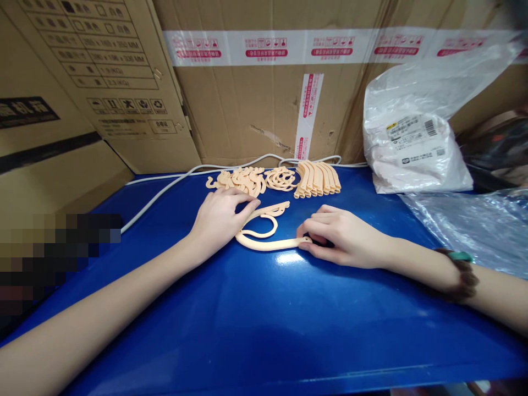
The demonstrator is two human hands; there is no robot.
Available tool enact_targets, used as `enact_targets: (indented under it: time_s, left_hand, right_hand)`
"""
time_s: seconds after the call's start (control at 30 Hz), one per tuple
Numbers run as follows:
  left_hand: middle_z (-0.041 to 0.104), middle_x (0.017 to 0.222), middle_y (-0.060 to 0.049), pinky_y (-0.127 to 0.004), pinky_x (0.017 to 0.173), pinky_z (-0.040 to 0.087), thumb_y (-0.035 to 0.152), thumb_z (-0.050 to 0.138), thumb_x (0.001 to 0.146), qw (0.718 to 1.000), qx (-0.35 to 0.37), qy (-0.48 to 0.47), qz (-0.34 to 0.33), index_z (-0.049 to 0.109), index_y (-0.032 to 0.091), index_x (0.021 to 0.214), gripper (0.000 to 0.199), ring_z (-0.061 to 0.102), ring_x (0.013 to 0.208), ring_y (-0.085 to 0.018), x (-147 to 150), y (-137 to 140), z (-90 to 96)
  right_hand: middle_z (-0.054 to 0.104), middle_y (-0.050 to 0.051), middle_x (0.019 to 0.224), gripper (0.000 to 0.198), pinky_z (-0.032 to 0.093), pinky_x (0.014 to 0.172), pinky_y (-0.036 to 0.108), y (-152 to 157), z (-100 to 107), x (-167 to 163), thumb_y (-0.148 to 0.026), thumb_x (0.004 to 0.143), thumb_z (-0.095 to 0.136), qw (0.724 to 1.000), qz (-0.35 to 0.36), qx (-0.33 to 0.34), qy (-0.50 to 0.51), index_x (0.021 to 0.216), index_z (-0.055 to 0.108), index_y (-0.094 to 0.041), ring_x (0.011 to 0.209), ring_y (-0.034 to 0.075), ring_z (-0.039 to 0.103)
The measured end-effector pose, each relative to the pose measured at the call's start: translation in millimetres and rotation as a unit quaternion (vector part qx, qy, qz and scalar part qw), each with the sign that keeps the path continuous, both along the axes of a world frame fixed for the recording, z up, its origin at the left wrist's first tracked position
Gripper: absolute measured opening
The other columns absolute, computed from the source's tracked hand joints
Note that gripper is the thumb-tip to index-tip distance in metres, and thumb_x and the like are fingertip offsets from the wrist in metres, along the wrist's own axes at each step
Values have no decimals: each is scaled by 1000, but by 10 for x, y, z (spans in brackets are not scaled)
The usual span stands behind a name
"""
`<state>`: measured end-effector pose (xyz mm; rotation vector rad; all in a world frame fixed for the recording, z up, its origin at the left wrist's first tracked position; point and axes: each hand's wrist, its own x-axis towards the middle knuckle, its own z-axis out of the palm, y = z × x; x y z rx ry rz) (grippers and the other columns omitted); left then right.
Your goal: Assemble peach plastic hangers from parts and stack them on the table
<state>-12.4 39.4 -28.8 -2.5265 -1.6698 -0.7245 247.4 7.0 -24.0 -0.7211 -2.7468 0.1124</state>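
Observation:
A cream plastic folding hanger with curved arms and a ring-shaped hook lies low over the blue table, between my hands. My right hand pinches the holed end of its lower arm between thumb and fingers. At the hanger's left side, my left hand is closed with thumb and index finger close together by the upper arm; its other fingers are partly hidden. Just beyond the left hand lies a heap of small cream hook pieces. Ring-shaped cream pieces sit beside it, then a neat row of curved cream arms.
Cardboard boxes wall off the back and left of the blue table. A white cable runs along the back. At the right stand a white plastic bag with a label and a clear plastic sheet.

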Motion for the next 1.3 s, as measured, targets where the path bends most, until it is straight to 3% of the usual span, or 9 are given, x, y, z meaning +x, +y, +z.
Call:
enact_targets:
  time_s: [0.17,0.37,0.5,0.63,0.77,0.9,1.07,1.3]
  left_hand:
    - [71,114,-7,-48,97,44,43,54,91,997,-35,-71,14,74,21,101,31,61,111,-29,13,-14,-2]
    - [72,112,-6,-37,92,48,36,58,87,975,-68,-213,21,74,20,101,26,63,106,-24,59,-55,29]
    - [71,115,-7,-34,85,49,32,60,86,966,-61,-251,14,71,16,111,32,64,94,-21,97,-97,58]
    - [74,104,-6,-30,73,48,26,64,82,962,-44,-268,10,73,14,108,30,61,73,-16,104,-115,61]
    - [76,99,-6,-30,72,48,30,64,83,953,-20,-304,1,76,16,100,25,64,77,-18,77,-103,55]
    - [76,99,-3,-27,78,49,26,69,80,897,-31,-440,24,77,19,93,17,66,89,-18,24,-27,30]
    - [72,86,-4,-21,52,38,21,73,74,773,-60,-627,69,77,17,85,12,55,66,-12,-51,118,-19]
    - [69,89,-5,-17,56,42,16,72,75,699,-87,-709,29,75,16,84,9,55,72,-10,42,-21,67]
  right_hand:
    - [66,1,81,17,35,75,31,15,-14,15,-29,97,48,1000,2,-5,-1,95,61,-18,67,15,49]
    - [69,3,87,18,35,75,31,6,-7,9,-30,98,47,1000,2,-5,3,96,61,-18,71,15,53]
    - [68,1,83,18,35,74,31,7,-8,9,-30,98,47,1000,3,-2,3,95,61,-18,69,15,51]
    - [68,2,86,20,35,75,31,22,-25,6,-31,99,46,1000,6,-3,7,96,60,-18,70,15,53]
    - [68,2,87,20,36,75,31,29,-35,10,-32,99,46,1000,7,-6,4,97,60,-18,71,15,54]
    - [69,2,89,19,36,75,32,27,-34,16,-31,99,45,1000,10,-8,6,98,59,-18,72,15,56]
    - [69,2,90,19,37,75,32,19,-37,19,-31,99,45,1000,9,-6,7,97,59,-18,73,15,56]
    - [67,4,88,20,39,74,31,20,-28,13,-30,99,46,1000,8,3,13,95,61,-18,74,16,56]
